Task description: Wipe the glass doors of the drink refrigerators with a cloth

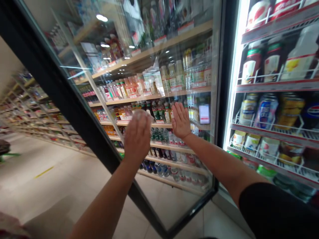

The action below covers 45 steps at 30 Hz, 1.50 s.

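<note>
An opened glass cooler door with a dark frame stands across the view. My left hand, blurred by motion, is at the glass with a thin white cloth under its fingers. Only the cloth's edge shows past the fingertips; the rest is hidden by the hand. My right hand lies flat against the pane to the right, fingers stretched and close together, with nothing visible in it.
The lit cooler at the right holds bottles and cans on wire-fronted shelves. Through the glass appear shelves of bottled drinks. A small pale notice is near the door's right side. Tiled floor extends left.
</note>
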Available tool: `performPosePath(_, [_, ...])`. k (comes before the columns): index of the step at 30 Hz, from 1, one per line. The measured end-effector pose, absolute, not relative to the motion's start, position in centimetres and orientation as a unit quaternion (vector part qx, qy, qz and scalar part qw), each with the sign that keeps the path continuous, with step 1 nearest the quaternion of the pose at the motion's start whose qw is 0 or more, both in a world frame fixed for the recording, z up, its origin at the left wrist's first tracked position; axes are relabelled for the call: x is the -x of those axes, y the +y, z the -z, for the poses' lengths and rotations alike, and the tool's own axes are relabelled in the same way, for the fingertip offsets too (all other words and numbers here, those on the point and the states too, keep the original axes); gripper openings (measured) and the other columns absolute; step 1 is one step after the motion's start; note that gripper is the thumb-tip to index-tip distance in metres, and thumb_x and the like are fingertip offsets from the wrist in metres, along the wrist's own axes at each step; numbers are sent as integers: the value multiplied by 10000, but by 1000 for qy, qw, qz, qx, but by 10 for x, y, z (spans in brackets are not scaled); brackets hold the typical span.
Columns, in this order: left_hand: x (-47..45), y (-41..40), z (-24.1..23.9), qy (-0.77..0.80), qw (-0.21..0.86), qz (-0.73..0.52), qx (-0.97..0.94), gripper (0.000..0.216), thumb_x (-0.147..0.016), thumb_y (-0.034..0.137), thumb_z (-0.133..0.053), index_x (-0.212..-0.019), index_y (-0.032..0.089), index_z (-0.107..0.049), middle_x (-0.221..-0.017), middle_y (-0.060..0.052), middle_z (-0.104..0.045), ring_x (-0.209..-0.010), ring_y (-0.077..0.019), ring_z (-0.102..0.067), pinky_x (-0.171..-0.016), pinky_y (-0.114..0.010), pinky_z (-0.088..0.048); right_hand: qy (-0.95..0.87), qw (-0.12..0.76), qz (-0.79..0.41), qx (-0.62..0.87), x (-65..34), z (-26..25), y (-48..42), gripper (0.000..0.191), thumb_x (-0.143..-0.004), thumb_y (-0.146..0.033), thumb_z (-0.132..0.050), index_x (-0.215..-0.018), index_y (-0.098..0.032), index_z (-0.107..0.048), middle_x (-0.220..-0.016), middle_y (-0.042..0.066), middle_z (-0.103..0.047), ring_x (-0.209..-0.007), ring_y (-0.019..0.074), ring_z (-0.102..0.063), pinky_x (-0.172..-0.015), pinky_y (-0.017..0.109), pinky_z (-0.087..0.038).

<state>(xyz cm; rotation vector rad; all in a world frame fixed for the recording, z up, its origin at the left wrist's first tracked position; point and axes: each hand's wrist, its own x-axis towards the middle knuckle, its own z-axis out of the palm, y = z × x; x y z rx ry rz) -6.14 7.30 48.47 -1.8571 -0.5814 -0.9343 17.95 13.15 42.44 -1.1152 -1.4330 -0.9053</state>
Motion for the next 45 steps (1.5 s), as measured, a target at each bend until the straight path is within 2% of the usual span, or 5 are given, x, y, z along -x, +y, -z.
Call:
performPosePath(17, [47, 85, -520, -168, 460, 291, 822, 640, -1036, 80, -416, -1654, 209, -312, -1670, -76, -404, -1610, -221, -217, -1336, -463, -221, -601, 527, 383, 463, -180, -424, 131, 640, -1077, -299, -232, -1701, -182, -145, -1701, 117, -379, -1639, 234, -194, -1327, 532, -203])
performPosePath(22, [52, 83, -562, -297, 451, 429, 724, 570, -1048, 192, -451, -1610, 124, -394, -1696, -135, -345, -1617, -315, -183, -1333, -551, -186, -588, 538, 411, 443, -180, -424, 132, 648, -1070, -262, -269, -1700, -169, -151, -1696, 116, -387, -1647, 216, -157, -1331, 504, -214])
performPosePath(29, [47, 84, -516, -156, 458, 243, 840, 620, -1039, 76, -386, -1641, 216, -342, -1677, -54, -392, -1616, -188, -158, -1343, -439, -222, -597, 539, 394, 444, -181, -424, 131, 640, -1073, -280, -283, -1694, -163, -184, -1690, 123, -402, -1643, 229, -175, -1331, 518, -206])
performPosePath(36, [62, 72, -538, -288, 464, 419, 726, 594, -1038, 142, -478, -1621, 99, -374, -1666, -201, -374, -1629, -312, -132, -1311, -567, -233, -599, 533, 386, 456, -181, -423, 131, 628, -1073, -292, -273, -1686, -164, -228, -1687, 121, -407, -1637, 236, -204, -1333, 524, -203])
performPosePath(45, [56, 66, -522, -271, 451, 365, 768, 625, -1015, 119, -469, -1630, 187, -381, -1669, -114, -395, -1617, -284, -198, -1332, -541, -168, -599, 530, 383, 462, -182, -423, 130, 618, -1068, -275, -280, -1675, -159, -272, -1688, 125, -406, -1635, 236, -213, -1327, 516, -214])
